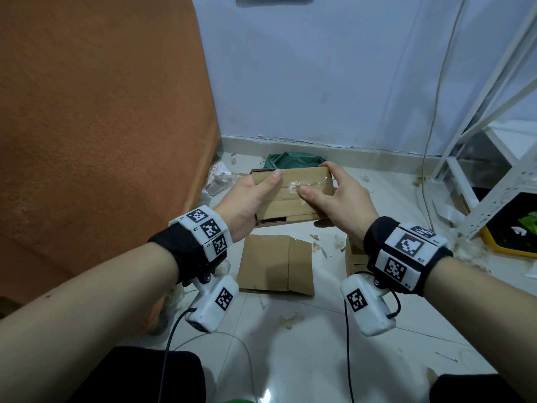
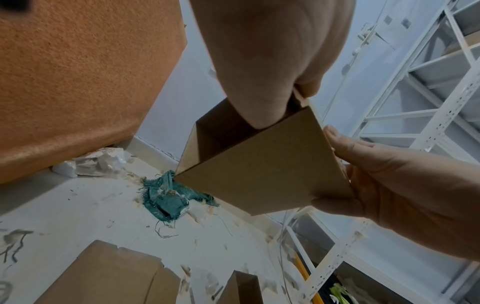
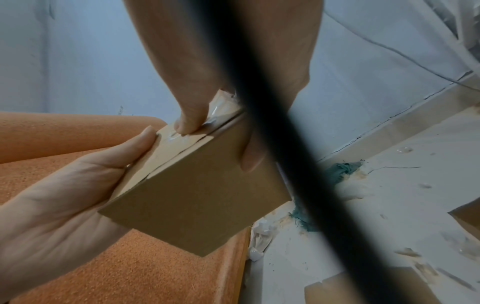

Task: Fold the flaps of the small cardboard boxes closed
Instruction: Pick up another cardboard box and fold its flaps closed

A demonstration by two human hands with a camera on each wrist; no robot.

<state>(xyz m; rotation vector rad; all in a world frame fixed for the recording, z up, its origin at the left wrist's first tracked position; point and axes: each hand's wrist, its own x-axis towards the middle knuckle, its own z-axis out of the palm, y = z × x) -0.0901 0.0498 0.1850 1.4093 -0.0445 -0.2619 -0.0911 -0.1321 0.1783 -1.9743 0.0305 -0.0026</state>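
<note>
A small brown cardboard box (image 1: 293, 205) is held above the floor between both hands. My left hand (image 1: 258, 193) grips its left end, thumb on the top face. My right hand (image 1: 322, 189) grips the right end, with the thumb pressing on clear tape along the top seam. In the left wrist view the box (image 2: 259, 174) shows an open end with a dark inside beside the left hand's thumb. In the right wrist view the box (image 3: 197, 197) has a seam line on top, with the right thumb (image 3: 189, 117) on the tape.
A flattened cardboard piece (image 1: 276, 264) lies on the white tile floor below the hands. Another box (image 1: 353, 257) sits half hidden behind my right wrist. A green cloth (image 1: 290, 159) lies by the wall. Orange upholstery (image 1: 101, 126) stands left, a white metal rack (image 1: 479, 170) right.
</note>
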